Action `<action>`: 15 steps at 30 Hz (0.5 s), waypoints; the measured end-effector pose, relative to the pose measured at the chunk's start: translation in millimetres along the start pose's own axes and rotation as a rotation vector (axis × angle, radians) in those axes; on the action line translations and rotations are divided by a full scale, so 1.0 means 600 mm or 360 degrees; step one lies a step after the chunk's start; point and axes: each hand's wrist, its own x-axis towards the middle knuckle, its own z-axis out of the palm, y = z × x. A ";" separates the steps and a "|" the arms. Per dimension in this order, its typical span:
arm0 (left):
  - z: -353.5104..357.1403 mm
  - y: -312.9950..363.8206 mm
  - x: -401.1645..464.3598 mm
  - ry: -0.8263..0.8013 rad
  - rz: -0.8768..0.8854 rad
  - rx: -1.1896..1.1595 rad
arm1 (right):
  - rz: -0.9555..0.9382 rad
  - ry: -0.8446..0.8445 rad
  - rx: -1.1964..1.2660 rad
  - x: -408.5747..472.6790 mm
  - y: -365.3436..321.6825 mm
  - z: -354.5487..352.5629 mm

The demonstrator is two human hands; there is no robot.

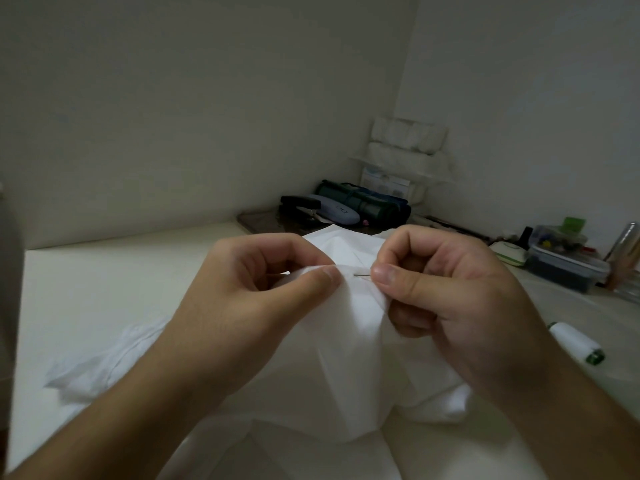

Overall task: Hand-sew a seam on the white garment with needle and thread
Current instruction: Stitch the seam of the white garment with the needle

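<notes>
Pale walls meet in a corner behind a cream tabletop, and the light is dim. Across the near half of that surface lies the white garment, bunched up into a peak between the two hands, with a crumpled part trailing off to the left and another fold reaching back toward the corner.

At the top of the peak, the left hand pinches a fold of the cloth between thumb and curled fingers, its thumb lying flat along the fabric and pointing right. Just beside it, the right hand has its fingers curled in, and its thumb and forefinger pinch the needle. A short stretch of the thin metal shaft shows in the small gap between the two thumbs, lying roughly level and entering the cloth beside the left thumb. The thread on the needle cannot be made out.

To the right of the right hand, apart from the garment, a white spool of thread with a green end lies on its side on the table. Farther back on the right sits a clear plastic box of small items. In the corner are a black stapler, a dark green rolled case and stacked white packs.
</notes>
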 end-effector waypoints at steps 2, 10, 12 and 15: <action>0.000 0.000 0.000 -0.0002 0.0004 -0.0003 | 0.0011 -0.0001 0.0031 0.001 0.001 0.000; 0.000 0.001 -0.003 -0.0026 0.0007 -0.0016 | 0.0041 -0.0006 0.0098 0.001 0.001 -0.001; 0.000 0.000 -0.003 -0.0026 0.0006 -0.0027 | 0.0046 -0.0009 0.0107 0.001 0.001 -0.001; 0.000 -0.001 -0.001 -0.0032 0.0009 -0.0036 | 0.0057 -0.0014 0.0134 0.001 0.000 -0.001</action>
